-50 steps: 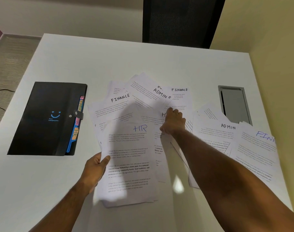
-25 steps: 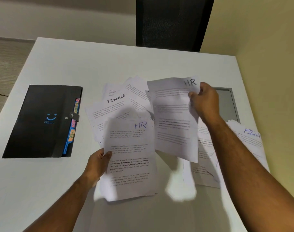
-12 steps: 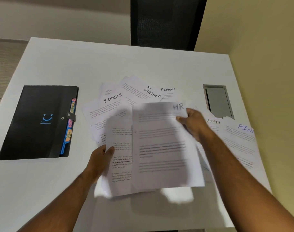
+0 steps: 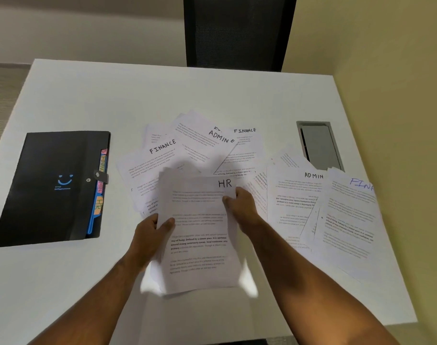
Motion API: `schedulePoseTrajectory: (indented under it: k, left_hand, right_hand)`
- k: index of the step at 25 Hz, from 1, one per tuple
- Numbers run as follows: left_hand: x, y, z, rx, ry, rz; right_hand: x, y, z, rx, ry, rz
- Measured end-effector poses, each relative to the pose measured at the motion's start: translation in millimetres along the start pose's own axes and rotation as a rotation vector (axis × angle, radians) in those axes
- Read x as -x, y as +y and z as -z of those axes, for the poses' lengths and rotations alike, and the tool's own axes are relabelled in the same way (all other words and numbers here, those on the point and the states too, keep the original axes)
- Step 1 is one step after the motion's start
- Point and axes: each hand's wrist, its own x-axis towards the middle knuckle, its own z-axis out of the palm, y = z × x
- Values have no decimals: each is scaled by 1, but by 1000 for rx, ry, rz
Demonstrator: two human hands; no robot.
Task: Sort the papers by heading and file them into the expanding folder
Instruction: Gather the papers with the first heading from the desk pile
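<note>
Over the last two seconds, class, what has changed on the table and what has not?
The right hand pulled an HR sheet out of the scattered papers, lifted it and brought it left onto the HR stack in the left hand; both hands now hold that stack. The black expanding folder stayed shut in place.

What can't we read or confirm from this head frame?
- HR stack, head view: sheet count unknown; the top sheet covers the rest.
- Blue-headed sheet: heading is partly out of sight past "FIN".
- Heading behind the ADMIN sheet: overlapped, only stray letter tops show.
- Folder tabs: upper ones too small, the strap crosses them; only HR reads.
- Body text: too small.
</note>
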Motion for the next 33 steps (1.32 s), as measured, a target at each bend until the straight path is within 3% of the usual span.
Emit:
schedulePoseTrajectory:
  k: [4,10,17,23,33]
  left_hand:
    - [6,10,-6,28,-34,-53]
    - [10,40,-19,11,-78,-126]
    - [17,85,-39,70,-238,-230]
    - [18,88,-44,108,-198,-266]
    - [11,101,-50,147,-110,-364]
  right_hand:
    - [2,6,1,-142,1,-77]
    - [16,25,31,-231,12,14]
    - [40,45,70,-632,-281,40]
    - [56,35,91,-724,-175,93]
    - [78,9,94,-529,-9,339]
